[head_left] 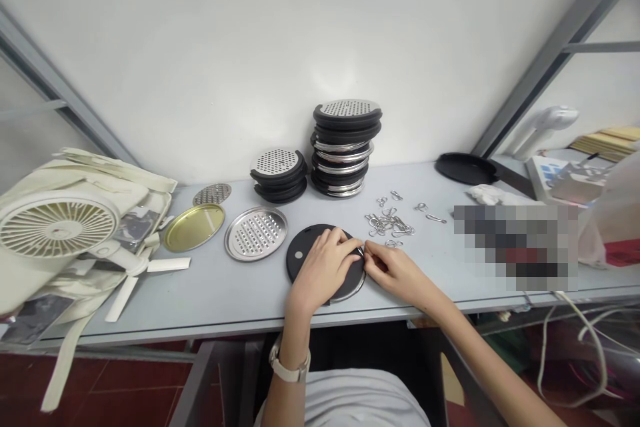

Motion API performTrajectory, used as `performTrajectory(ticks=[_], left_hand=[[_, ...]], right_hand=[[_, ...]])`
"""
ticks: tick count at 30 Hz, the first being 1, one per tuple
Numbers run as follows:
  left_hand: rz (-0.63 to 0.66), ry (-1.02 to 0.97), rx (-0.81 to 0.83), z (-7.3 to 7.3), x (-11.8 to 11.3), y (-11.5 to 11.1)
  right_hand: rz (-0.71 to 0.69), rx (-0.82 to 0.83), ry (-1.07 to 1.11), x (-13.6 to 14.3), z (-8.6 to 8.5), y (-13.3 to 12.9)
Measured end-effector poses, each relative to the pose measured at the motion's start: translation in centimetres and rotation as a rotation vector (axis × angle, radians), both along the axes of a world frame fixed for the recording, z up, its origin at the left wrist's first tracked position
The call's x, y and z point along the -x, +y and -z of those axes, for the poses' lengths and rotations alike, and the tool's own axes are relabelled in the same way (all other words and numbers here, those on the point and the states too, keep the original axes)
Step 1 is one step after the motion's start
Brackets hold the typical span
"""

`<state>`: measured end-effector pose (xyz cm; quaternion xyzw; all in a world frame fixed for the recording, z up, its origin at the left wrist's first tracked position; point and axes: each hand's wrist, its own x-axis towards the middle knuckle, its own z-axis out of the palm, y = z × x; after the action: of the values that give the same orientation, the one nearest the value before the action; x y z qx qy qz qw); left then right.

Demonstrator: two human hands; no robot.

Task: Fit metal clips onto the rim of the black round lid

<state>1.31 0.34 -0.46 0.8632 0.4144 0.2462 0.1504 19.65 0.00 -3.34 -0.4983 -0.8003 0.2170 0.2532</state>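
Observation:
A round black disc [300, 267] lies on the table near its front edge, with a thin metal rim showing at its lower right. My left hand [325, 267] rests over the disc, its thumb and index finger closed together near a small shiny metal piece [361, 251] at the disc's right edge. At that same edge my right hand [387, 267] has its fingertips pinched on the piece, which they mostly hide. Several metal clips [390, 223] are scattered behind my right hand. To the left of the disc sits a silver grater plate [257, 233].
Stacks of black discs and grater plates [345, 147] [278, 177] stand by the wall. A gold lid [194, 227], a white fan [60, 227] and a bag are at left. A black pan [465, 168] and a blurred-out object [520, 247] lie at right.

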Motion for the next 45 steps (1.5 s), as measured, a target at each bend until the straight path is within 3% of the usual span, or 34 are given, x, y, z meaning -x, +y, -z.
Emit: performTrajectory(ticks=[14, 30, 39, 45], left_hand=[[-0.046, -0.033, -0.019, 0.0, -0.1, 0.0], [-0.157, -0.052, 0.055, -0.6, -0.6, -1.3], [-0.049, -0.06, 0.084, 0.4, -0.5, -0.5], [-0.03, -0.079, 0.09, 0.4, -0.3, -0.3]], right_hand=[[0.023, 0.054, 0.103, 0.0, -0.2, 0.0], [-0.022, -0.011, 0.043, 0.0, -0.2, -0.1], [-0.014, 0.005, 0.061, -0.1, -0.2, -0.1], [-0.004, -0.002, 0.033, -0.1, -0.2, -0.2]])
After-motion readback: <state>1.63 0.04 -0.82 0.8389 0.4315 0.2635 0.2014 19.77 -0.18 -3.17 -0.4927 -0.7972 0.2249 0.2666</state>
